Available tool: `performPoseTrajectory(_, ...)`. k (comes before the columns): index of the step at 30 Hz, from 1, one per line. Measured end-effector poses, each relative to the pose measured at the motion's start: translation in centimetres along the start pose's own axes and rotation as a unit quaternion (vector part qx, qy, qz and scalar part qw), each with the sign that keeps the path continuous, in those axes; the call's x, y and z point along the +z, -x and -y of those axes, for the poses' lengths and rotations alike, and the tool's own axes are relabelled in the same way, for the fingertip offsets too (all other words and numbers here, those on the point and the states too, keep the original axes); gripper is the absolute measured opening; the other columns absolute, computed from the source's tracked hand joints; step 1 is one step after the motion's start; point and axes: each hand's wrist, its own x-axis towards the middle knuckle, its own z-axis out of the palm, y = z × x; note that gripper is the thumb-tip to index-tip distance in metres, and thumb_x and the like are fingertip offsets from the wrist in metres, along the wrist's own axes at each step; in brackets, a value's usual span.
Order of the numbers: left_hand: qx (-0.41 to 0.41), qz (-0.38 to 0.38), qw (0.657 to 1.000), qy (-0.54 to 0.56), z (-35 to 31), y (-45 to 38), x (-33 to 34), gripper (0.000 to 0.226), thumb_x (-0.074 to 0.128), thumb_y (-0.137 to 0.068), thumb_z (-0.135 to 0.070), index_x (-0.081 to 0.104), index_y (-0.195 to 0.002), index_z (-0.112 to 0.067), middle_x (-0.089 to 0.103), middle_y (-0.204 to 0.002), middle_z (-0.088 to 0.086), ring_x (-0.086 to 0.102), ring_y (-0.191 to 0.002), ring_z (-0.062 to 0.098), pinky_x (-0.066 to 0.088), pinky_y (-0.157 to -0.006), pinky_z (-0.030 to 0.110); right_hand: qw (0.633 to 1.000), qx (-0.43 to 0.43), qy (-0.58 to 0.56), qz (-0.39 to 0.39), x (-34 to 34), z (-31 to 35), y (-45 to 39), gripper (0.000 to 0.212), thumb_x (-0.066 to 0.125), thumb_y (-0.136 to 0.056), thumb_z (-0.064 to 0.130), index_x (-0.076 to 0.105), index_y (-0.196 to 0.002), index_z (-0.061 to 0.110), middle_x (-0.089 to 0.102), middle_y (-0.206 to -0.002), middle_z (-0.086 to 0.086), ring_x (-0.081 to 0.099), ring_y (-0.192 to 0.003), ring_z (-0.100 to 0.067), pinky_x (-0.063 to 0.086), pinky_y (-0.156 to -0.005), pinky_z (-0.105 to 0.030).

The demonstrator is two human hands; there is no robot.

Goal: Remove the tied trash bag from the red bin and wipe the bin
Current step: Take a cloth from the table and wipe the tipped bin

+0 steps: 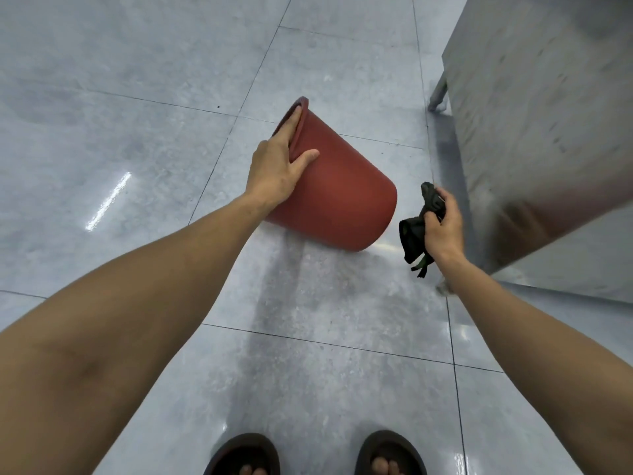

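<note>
The red bin (346,197) is tilted, its mouth turned up and to the left and away from me, so its inside is hidden. My left hand (279,162) grips its rim, fingers inside the mouth and thumb on the outer wall. It is held above the tiled floor; whether its base touches the floor I cannot tell. To the right of the bin, apart from it, my right hand (442,224) grips a crumpled black cloth (414,234) with ends hanging below the fist. No trash bag is in view.
A stainless steel cabinet (541,125) on short legs stands at the right, close to my right hand. Grey glossy floor tiles (137,132) stretch out to the left and ahead. My feet in dark sandals (390,454) are at the bottom edge.
</note>
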Motion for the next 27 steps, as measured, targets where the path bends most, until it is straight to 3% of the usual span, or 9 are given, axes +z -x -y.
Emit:
performPoseTrajectory(3,0.033,0.017,0.996,-0.075,-1.1,-0.5,-0.9,0.073,0.062,-0.091,-0.035,0.021,-0.152,-0.038,0.069,-0.112,0.016,0.065,-0.102,0.028,0.048,-0.1,0.04,1.0,0.011,-0.012,-0.003,-0.4,-0.1,0.1,0.05,0.041,-0.092,0.008,0.048,-0.135,0.032,0.064,-0.11,0.0,0.059,-0.094,-0.02,0.05,-0.085,-0.039)
performPoseTrajectory(6,0.067,0.049,0.979,-0.186,-2.1,-0.6,-1.0,0.072,0.058,-0.093,-0.038,0.015,-0.151,-0.043,0.068,-0.093,0.016,0.064,-0.092,0.038,0.051,-0.091,0.047,1.0,0.0,-0.018,0.009,-0.2,0.5,0.1,0.049,0.041,-0.092,0.009,0.047,-0.135,0.032,0.061,-0.109,0.004,0.058,-0.092,-0.018,0.047,-0.073,-0.029)
performPoseTrajectory(9,0.113,0.086,0.945,-0.293,-2.6,-0.2,-0.5,0.07,0.055,-0.095,-0.037,0.013,-0.151,-0.044,0.065,-0.094,0.019,0.061,-0.089,0.044,0.048,-0.077,0.047,0.999,-0.005,-0.036,0.02,0.1,1.5,0.3,0.049,0.042,-0.092,0.011,0.048,-0.135,0.033,0.061,-0.102,0.007,0.058,-0.089,-0.015,0.048,-0.077,-0.031)
performPoseTrajectory(13,0.142,0.097,0.918,-0.358,-2.0,0.6,0.0,0.068,0.055,-0.096,-0.032,0.018,-0.151,-0.04,0.067,-0.097,0.016,0.063,-0.088,0.041,0.042,-0.066,0.042,0.993,-0.004,-0.109,0.044,0.4,2.7,0.5,0.043,0.046,-0.091,0.012,0.05,-0.128,0.034,0.061,-0.103,0.012,0.061,-0.088,-0.008,0.05,-0.074,-0.022)
performPoseTrajectory(17,0.143,0.099,0.919,-0.353,-1.7,1.0,0.7,0.065,0.057,-0.093,-0.023,0.027,-0.149,-0.039,0.067,-0.106,0.007,0.062,-0.099,0.035,0.045,-0.069,0.042,0.972,0.045,-0.223,0.056,0.5,3.8,0.4,0.029,0.051,-0.093,0.012,0.05,-0.117,0.027,0.065,-0.096,0.01,0.062,-0.077,-0.005,0.051,-0.067,-0.02)
performPoseTrajectory(21,0.151,0.108,0.928,-0.322,-1.7,1.2,1.3,0.058,0.058,-0.092,-0.018,0.038,-0.145,-0.031,0.067,-0.11,0.001,0.057,-0.106,0.029,0.049,-0.074,0.043,0.952,0.067,-0.288,0.081,0.3,4.9,0.4,0.016,0.053,-0.091,0.01,0.06,-0.103,0.017,0.064,-0.083,0.004,0.061,-0.067,-0.007,0.052,-0.063,-0.025)
performPoseTrajectory(24,0.151,0.093,0.943,-0.28,-2.4,0.7,1.5,0.05,0.061,-0.091,-0.037,0.051,-0.138,-0.022,0.066,-0.109,0.003,0.054,-0.102,0.027,0.048,-0.08,0.041,0.935,0.071,-0.326,0.119,-0.2,5.9,0.8,0.017,0.054,-0.089,0.009,0.063,-0.081,0.02,0.06,-0.073,0.001,0.057,-0.064,-0.014,0.048,-0.064,-0.029)
performPoseTrajectory(27,0.104,0.082,0.978,-0.163,-4.3,0.4,2.3,0.055,0.057,-0.09,-0.053,0.059,-0.131,-0.017,0.064,-0.107,0.002,0.052,-0.104,0.023,0.048,-0.09,0.04,0.904,0.09,-0.382,0.168,-0.7,7.2,1.4,0.014,0.053,-0.091,0.01,0.065,-0.085,0.016,0.06,-0.081,-0.008,0.058,-0.072,-0.02,0.05,-0.068,-0.032)
